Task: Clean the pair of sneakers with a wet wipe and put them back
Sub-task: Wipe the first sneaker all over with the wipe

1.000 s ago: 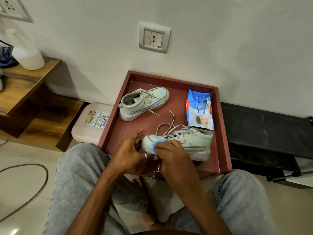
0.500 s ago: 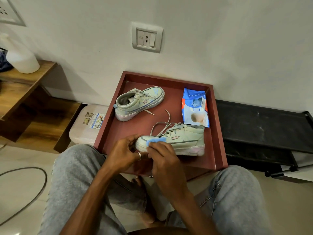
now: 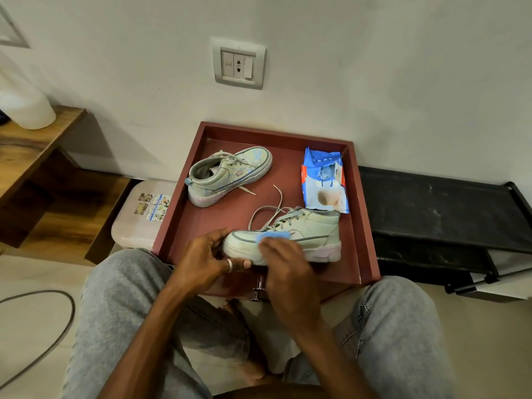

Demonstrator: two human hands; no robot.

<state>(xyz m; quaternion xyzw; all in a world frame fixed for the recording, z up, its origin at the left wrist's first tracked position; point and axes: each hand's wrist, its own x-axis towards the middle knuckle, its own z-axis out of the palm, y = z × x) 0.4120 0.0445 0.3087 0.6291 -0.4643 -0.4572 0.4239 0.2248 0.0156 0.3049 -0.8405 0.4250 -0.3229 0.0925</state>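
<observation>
Square maroon tray, scuffed sneaker, blue wipe

Soft, even indoor light; wide-angle view, slightly soft.
The white wall reads grey, without glare. Diffuse shadows lie on it left of the maroon tray and under the wooden shelf. Lens distortion bows the black rack at the right edge. The white bottle at the left edge is smeared; print on the wipes pack is unreadable.
</observation>
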